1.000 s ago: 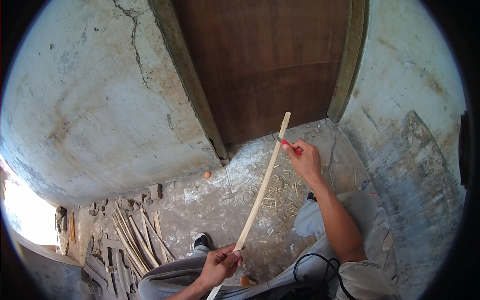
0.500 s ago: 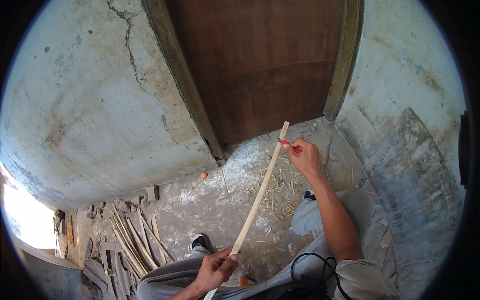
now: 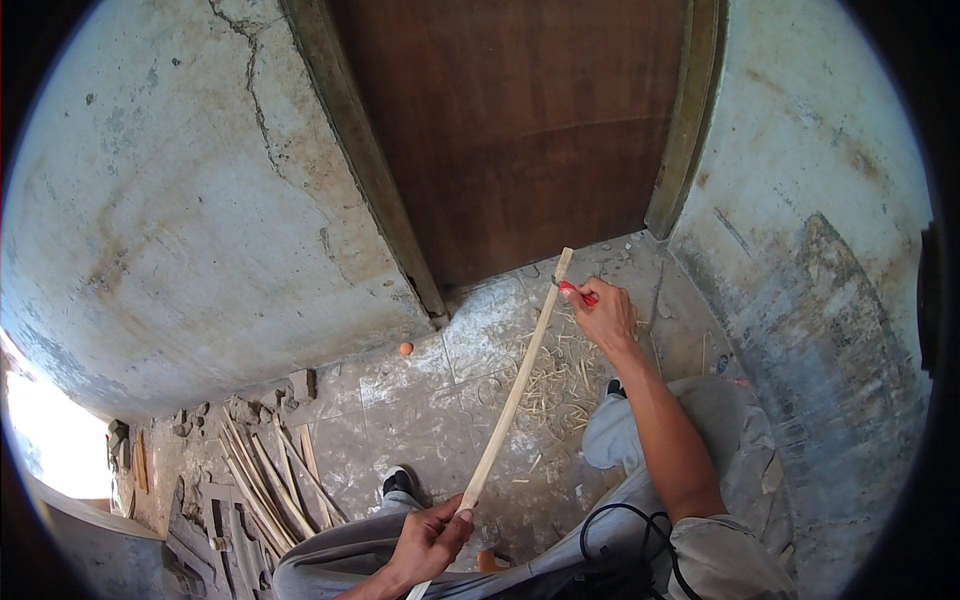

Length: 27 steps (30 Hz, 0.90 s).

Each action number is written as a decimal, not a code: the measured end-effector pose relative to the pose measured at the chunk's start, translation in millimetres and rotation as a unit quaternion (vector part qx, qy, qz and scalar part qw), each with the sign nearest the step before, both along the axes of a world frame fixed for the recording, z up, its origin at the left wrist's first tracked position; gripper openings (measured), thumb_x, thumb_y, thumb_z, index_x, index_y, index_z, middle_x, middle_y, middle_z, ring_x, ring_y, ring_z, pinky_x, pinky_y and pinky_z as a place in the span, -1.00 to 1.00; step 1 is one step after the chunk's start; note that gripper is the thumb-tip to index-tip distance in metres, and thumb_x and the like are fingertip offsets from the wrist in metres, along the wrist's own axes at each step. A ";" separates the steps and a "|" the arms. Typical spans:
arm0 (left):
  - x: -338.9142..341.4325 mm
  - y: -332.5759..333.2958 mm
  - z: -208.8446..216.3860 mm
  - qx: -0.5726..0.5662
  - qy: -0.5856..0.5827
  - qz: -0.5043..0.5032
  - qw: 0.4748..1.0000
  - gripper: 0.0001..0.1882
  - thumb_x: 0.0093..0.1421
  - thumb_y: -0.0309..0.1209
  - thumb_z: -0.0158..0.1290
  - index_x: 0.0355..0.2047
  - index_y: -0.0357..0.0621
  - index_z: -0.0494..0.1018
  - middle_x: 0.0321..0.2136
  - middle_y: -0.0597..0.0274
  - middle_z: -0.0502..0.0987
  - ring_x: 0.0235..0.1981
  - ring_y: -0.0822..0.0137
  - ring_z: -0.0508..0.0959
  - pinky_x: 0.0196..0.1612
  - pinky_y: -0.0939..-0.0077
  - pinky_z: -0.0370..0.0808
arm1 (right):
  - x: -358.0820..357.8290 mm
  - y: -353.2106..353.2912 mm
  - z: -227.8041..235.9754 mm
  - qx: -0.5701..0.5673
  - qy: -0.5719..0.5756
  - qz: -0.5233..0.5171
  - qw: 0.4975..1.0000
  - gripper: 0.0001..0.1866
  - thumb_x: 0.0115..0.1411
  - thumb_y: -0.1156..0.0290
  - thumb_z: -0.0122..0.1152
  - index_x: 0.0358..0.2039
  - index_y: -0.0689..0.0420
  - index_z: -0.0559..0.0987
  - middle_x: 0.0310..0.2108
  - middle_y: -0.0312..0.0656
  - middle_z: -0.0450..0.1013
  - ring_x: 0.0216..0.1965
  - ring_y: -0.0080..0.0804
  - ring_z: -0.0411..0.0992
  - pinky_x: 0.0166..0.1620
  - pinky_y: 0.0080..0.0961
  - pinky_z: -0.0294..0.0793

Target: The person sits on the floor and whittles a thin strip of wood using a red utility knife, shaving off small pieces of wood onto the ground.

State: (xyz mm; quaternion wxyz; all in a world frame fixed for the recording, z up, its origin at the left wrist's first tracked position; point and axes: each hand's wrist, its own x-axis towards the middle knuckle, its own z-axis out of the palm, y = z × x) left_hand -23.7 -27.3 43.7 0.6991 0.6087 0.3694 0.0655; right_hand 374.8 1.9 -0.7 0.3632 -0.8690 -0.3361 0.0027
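A long pale wooden strip [image 3: 515, 390] slants up and away from my lap, its far end raised over the floor near the door. Near its lower part my left hand [image 3: 428, 545] is closed around it, thumb on top. My right hand [image 3: 608, 318] is closed on a small red-handled cutting tool [image 3: 580, 294]. The tool's short dark metal end meets the strip a little below the far tip; its exact shape is too small to tell. Thin curled wood shavings [image 3: 555, 385] lie scattered on the floor beneath the strip.
More wooden strips [image 3: 265, 485] lie in a bundle at the lower left, beside broken rubble. A small orange ball [image 3: 406, 349] rests by the cracked wall [image 3: 200, 220]. The brown door [image 3: 510, 130] stands ahead. A black cable [image 3: 640, 508] loops over my lap.
The strip's far end, the right hand and the red-handled tool have shifted very slightly left and down. Both grips look the same.
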 end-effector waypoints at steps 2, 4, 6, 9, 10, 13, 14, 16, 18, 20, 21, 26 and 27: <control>-0.5 -0.1 1.0 0.014 0.016 -0.009 1.000 -0.67 0.42 -0.37 -0.10 0.11 -0.24 0.42 -0.59 0.50 0.33 -0.63 0.68 0.23 -0.58 0.71 0.18 | -0.8 1.0 -0.4 -0.006 0.011 -0.003 1.000 -0.69 0.11 0.04 0.33 -0.34 0.02 0.65 -0.41 -0.13 0.61 -0.30 -0.03 0.57 -0.19 -0.11 0.50; -2.2 -0.5 -4.1 0.043 0.009 -0.015 0.999 -0.67 0.42 -0.37 -0.10 0.11 -0.24 0.42 -0.59 0.51 0.33 -0.63 0.68 0.23 -0.57 0.71 0.18 | -0.4 1.4 -3.0 -0.012 0.023 -0.006 1.000 -0.69 0.11 0.04 0.33 -0.34 0.01 0.65 -0.40 -0.12 0.61 -0.28 -0.03 0.56 -0.18 -0.10 0.50; -1.9 -0.6 -4.2 0.074 0.001 -0.021 0.997 -0.68 0.42 -0.37 -0.10 0.10 -0.24 0.42 -0.59 0.52 0.33 -0.63 0.69 0.23 -0.57 0.71 0.18 | 1.8 3.9 -8.4 -0.012 0.002 -0.003 1.000 -0.69 0.11 0.03 0.33 -0.34 0.01 0.65 -0.40 -0.12 0.61 -0.27 -0.02 0.56 -0.17 -0.10 0.50; -2.2 0.0 -2.9 0.055 0.018 -0.024 0.998 -0.68 0.42 -0.37 -0.10 0.09 -0.23 0.43 -0.58 0.52 0.33 -0.61 0.69 0.24 -0.56 0.71 0.19 | 4.8 4.3 -13.5 -0.025 0.020 0.005 0.999 -0.69 0.11 0.03 0.32 -0.33 0.00 0.65 -0.39 -0.12 0.61 -0.27 -0.01 0.56 -0.18 -0.10 0.50; -2.8 0.2 -5.3 0.074 0.017 -0.023 0.997 -0.69 0.42 -0.38 -0.10 0.09 -0.23 0.44 -0.58 0.52 0.33 -0.62 0.69 0.24 -0.56 0.71 0.20 | 4.3 5.5 -15.6 -0.024 0.021 0.006 0.999 -0.69 0.11 0.03 0.32 -0.33 0.00 0.65 -0.39 -0.12 0.61 -0.27 -0.01 0.56 -0.18 -0.10 0.50; -4.6 0.8 -12.8 0.155 0.044 -0.032 0.987 -0.70 0.42 -0.38 -0.10 0.07 -0.23 0.45 -0.58 0.50 0.34 -0.62 0.67 0.25 -0.56 0.70 0.21 | 4.4 7.0 -18.1 -0.024 0.004 0.002 1.000 -0.70 0.11 0.05 0.33 -0.33 0.01 0.65 -0.39 -0.12 0.61 -0.28 0.00 0.57 -0.19 -0.09 0.50; -5.1 1.4 -11.7 0.215 0.074 -0.044 0.973 -0.70 0.41 -0.38 -0.10 0.05 -0.24 0.45 -0.58 0.48 0.35 -0.62 0.67 0.26 -0.57 0.70 0.21 | 4.5 6.7 -18.2 -0.023 -0.007 0.002 1.000 -0.70 0.10 0.05 0.33 -0.33 0.01 0.64 -0.37 -0.11 0.61 -0.27 0.00 0.57 -0.19 -0.09 0.50; -4.7 5.0 -7.5 0.150 0.048 -0.033 0.987 -0.70 0.41 -0.38 -0.09 0.05 -0.24 0.45 -0.58 0.46 0.35 -0.63 0.66 0.25 -0.59 0.69 0.20 | 4.2 6.7 -18.0 -0.022 -0.019 0.003 1.000 -0.71 0.10 0.06 0.33 -0.34 0.01 0.64 -0.36 -0.11 0.62 -0.26 0.00 0.57 -0.18 -0.09 0.50; -3.1 11.9 -2.1 0.084 0.020 -0.021 0.996 -0.70 0.41 -0.38 -0.09 0.04 -0.25 0.45 -0.59 0.44 0.35 -0.64 0.65 0.25 -0.60 0.68 0.20 | 4.0 5.4 -16.0 0.000 -0.023 -0.008 1.000 -0.71 0.09 0.07 0.34 -0.34 0.01 0.64 -0.35 -0.09 0.61 -0.25 0.01 0.57 -0.19 -0.10 0.50; -6.8 21.9 -0.6 -0.235 -0.007 0.042 0.971 -0.69 0.41 -0.37 -0.09 0.06 -0.24 0.45 -0.58 0.44 0.35 -0.64 0.65 0.26 -0.60 0.68 0.21 | 4.7 5.3 -15.0 0.001 -0.022 -0.006 1.000 -0.71 0.09 0.07 0.35 -0.34 0.01 0.64 -0.35 -0.09 0.61 -0.25 0.01 0.57 -0.19 -0.10 0.51; -6.6 21.1 -1.6 -0.235 -0.009 0.043 0.971 -0.69 0.41 -0.37 -0.09 0.06 -0.24 0.45 -0.58 0.44 0.35 -0.64 0.65 0.26 -0.60 0.68 0.21 | 5.3 5.5 -14.4 0.001 -0.021 -0.006 1.000 -0.71 0.08 0.07 0.35 -0.34 0.01 0.64 -0.34 -0.08 0.61 -0.25 0.00 0.57 -0.19 -0.11 0.51; -5.4 6.5 -11.7 0.100 0.018 -0.012 0.995 -0.72 0.42 -0.37 -0.09 0.03 -0.22 0.47 -0.58 0.45 0.34 -0.68 0.65 0.23 -0.63 0.67 0.17 | 9.1 4.6 -10.8 -0.027 -0.026 -0.008 0.999 -0.73 0.08 0.07 0.35 -0.34 -0.01 0.66 -0.36 -0.09 0.61 -0.25 -0.01 0.57 -0.19 -0.11 0.51; -4.4 6.3 -11.1 0.100 0.018 -0.012 0.995 -0.72 0.42 -0.37 -0.09 0.03 -0.22 0.47 -0.58 0.45 0.34 -0.68 0.65 0.23 -0.63 0.67 0.17 | 9.2 4.6 -11.1 -0.034 -0.035 -0.010 0.999 -0.73 0.08 0.06 0.35 -0.34 -0.02 0.66 -0.36 -0.09 0.61 -0.26 -0.01 0.57 -0.20 -0.10 0.50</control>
